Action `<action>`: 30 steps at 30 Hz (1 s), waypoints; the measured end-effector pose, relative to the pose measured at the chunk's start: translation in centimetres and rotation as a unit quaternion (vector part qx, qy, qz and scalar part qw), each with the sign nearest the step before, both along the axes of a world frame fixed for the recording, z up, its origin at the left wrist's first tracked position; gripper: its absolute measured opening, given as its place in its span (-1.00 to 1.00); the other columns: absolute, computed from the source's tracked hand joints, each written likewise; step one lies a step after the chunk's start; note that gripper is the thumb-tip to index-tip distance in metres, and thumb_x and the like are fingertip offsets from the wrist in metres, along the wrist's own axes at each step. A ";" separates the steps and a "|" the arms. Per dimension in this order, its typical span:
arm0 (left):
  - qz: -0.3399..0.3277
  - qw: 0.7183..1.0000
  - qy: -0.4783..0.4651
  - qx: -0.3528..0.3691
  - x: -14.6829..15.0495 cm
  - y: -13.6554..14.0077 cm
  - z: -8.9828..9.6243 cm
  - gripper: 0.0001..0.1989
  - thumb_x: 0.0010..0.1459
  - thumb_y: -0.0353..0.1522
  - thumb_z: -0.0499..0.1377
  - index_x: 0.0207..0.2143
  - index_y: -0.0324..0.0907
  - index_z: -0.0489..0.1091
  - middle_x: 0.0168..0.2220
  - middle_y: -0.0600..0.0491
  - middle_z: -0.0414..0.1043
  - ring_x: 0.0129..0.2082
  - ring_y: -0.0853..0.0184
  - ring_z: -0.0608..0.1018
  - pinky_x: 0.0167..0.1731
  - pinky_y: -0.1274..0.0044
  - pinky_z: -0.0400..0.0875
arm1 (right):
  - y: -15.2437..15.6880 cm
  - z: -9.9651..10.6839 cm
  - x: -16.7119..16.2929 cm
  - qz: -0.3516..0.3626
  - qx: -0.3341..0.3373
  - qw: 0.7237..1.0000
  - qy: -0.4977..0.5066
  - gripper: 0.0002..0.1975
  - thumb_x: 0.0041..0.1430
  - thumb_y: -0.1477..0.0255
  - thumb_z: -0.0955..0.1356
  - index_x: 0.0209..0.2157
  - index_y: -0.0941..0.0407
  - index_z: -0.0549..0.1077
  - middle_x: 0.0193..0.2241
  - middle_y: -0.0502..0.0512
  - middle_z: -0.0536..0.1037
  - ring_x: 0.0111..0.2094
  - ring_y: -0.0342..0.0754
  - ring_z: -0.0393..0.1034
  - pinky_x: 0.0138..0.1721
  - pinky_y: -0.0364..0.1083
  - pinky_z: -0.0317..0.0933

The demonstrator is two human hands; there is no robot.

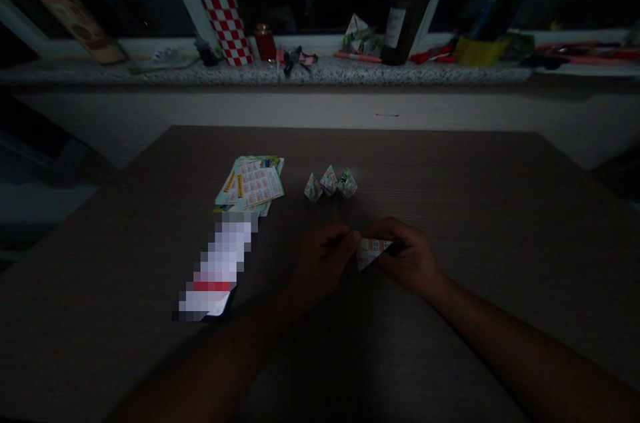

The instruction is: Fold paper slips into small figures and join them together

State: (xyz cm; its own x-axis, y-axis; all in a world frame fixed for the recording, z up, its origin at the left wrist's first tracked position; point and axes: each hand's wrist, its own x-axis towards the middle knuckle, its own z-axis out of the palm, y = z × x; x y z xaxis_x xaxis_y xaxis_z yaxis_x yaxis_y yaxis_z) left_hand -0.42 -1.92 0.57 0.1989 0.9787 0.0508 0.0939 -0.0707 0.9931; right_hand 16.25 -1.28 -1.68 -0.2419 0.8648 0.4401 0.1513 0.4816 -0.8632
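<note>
Clamping part-folded paper (371, 252) in fingers of left hand (323, 258) and right hand (414, 256); toward desk's far edge (425, 136), three shapes (329, 181) seemingly done, sheets (257, 184) unfolded.

A small folded paper (371, 252), pale with orange print, shows as a triangle, one corner pointing away from the tabletop's (450, 170) far edge, its left end partly hidden.

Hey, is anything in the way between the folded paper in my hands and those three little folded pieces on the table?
Apart from your left hand and right hand holding the folded paper, nothing visible stands before the three folded pieces. The phone lies off to the left.
</note>
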 end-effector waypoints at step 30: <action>-0.004 0.994 0.111 0.024 0.1 0.2 -0.6 -0.63 0.19 -0.24 0.01 -0.64 -0.19 0.20 -0.66 0.18 0.11 -0.62 0.44 0.20 -0.57 0.55 -0.01 | -0.1 0.1 0.2 -0.003 0.156 0.973 -0.167 -0.77 0.04 0.54 0.33 -0.22 0.11 0.49 -0.40 0.10 0.60 -0.42 -0.08 0.49 -0.39 -0.12 0.33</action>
